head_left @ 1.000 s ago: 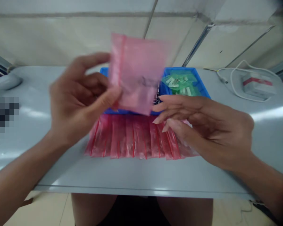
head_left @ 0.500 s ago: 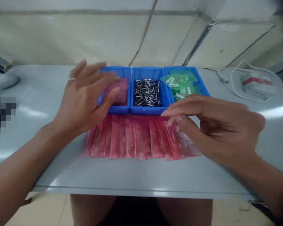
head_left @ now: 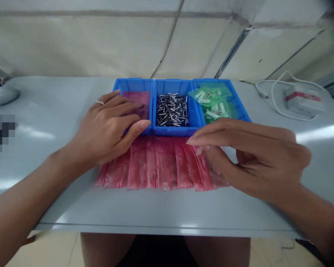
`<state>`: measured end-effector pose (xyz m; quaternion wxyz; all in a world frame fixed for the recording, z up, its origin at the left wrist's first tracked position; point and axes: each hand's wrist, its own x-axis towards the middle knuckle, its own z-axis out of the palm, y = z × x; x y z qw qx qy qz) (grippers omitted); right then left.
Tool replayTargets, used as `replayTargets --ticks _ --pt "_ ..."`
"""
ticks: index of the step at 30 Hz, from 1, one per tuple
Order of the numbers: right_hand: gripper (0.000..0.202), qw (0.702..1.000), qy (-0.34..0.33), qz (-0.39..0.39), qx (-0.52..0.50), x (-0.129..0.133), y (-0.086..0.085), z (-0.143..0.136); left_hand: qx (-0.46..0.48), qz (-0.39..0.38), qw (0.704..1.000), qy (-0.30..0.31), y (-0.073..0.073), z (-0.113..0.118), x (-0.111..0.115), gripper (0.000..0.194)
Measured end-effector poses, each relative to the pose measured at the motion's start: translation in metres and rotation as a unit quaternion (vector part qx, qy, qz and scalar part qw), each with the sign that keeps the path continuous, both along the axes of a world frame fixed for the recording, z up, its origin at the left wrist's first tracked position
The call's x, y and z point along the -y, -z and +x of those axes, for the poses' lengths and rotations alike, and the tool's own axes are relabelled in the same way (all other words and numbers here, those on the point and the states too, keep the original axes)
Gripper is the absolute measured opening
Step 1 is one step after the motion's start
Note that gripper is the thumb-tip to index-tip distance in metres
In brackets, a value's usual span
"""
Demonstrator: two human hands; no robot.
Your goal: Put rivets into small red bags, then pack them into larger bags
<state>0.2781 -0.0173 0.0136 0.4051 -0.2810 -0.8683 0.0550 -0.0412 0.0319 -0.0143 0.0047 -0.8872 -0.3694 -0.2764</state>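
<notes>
My left hand (head_left: 111, 126), a ring on one finger, reaches over the left blue bin (head_left: 133, 85) with its fingers apart, close to the pink bags (head_left: 139, 98) inside. The middle blue bin (head_left: 172, 130) holds many small metal pins (head_left: 172, 110). Green bags with white pieces (head_left: 215, 102) lie in the right blue bin (head_left: 239, 105). In front of the bins, several pink zip bags (head_left: 161, 167) overlap in a row. Over their right end is my right hand (head_left: 256, 155), thumb and fingertips pressed together; whatever they may hold is too small to make out.
A red and white box (head_left: 304, 100) with a white cable (head_left: 274, 92) stands at the right back of the grey table (head_left: 167, 211). At the far left back lies a grey rounded object (head_left: 2, 95). A wall rises behind the table.
My left hand has come down and slightly right, its fingers now lower over the left bin. My right hand has shifted slightly down and stays pinched.
</notes>
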Motion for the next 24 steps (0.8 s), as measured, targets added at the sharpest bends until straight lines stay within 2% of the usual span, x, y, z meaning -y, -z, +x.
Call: replayTargets --ticks 6,8,14,21,24 --pt "0.016 0.986 0.040 0.108 0.117 -0.001 0.003 0.003 -0.025 -0.004 1.000 -0.015 -0.005 0.006 0.005 0.041" --pt "0.012 0.981 0.032 0.111 0.153 -0.002 0.006 0.003 -0.046 -0.006 0.999 -0.017 -0.009 0.008 0.006 0.043" --pt "0.041 0.959 0.030 0.006 0.283 -0.002 0.014 0.002 -0.104 0.036 0.994 -0.020 -0.015 0.009 0.009 0.044" --pt "0.036 0.949 0.025 -0.182 0.258 -0.006 0.008 0.002 -0.098 0.019 0.992 -0.073 -0.009 0.013 0.014 0.047" --pt "0.038 0.948 0.024 -0.198 0.250 -0.006 0.008 0.002 -0.089 0.018 0.993 -0.074 -0.006 0.012 0.013 0.049"
